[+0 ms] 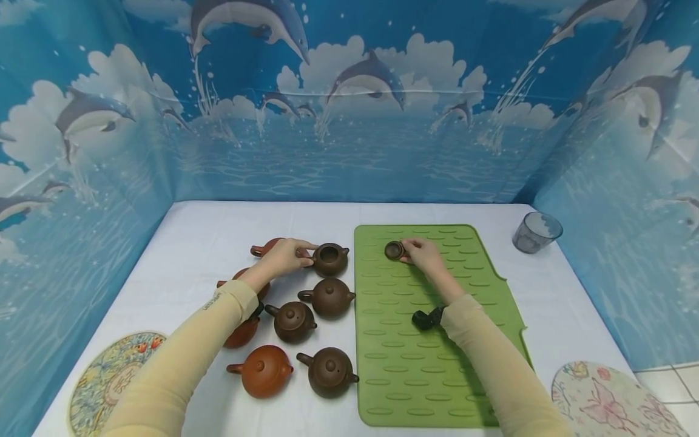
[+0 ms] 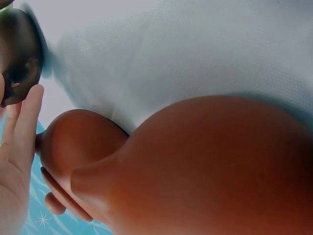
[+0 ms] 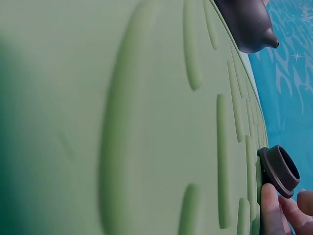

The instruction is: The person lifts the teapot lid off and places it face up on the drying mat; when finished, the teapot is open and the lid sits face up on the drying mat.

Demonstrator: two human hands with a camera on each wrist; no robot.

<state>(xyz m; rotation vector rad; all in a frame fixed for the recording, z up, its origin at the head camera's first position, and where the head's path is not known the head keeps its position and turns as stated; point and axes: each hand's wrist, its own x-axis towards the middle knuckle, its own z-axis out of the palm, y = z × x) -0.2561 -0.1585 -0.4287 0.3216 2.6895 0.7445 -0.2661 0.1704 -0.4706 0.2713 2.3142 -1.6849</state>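
In the head view my left hand (image 1: pixel 284 260) pinches the handle of a dark brown teapot (image 1: pixel 330 261) whose round mouth is uncovered. The left wrist view shows part of this dark teapot (image 2: pixel 20 49) at its edge, with fingers at the handle. My right hand (image 1: pixel 427 256) holds a small dark brown teapot lid (image 1: pixel 394 250), turned with its hollow underside up, over the far part of the green mat (image 1: pixel 420 388). In the right wrist view the lid (image 3: pixel 280 170) is tilted between thumb and fingers; whether it touches the mat I cannot tell.
Lidded dark brown teapots (image 1: pixel 330 298) stand nearer me, left of the mat. Several reddish-brown teapots (image 1: pixel 266 371) stand further left, some partly behind my left arm. A bluish glass (image 1: pixel 537 232) stands at the back right. Round patterned mats (image 1: pixel 117 382) lie at both front corners.
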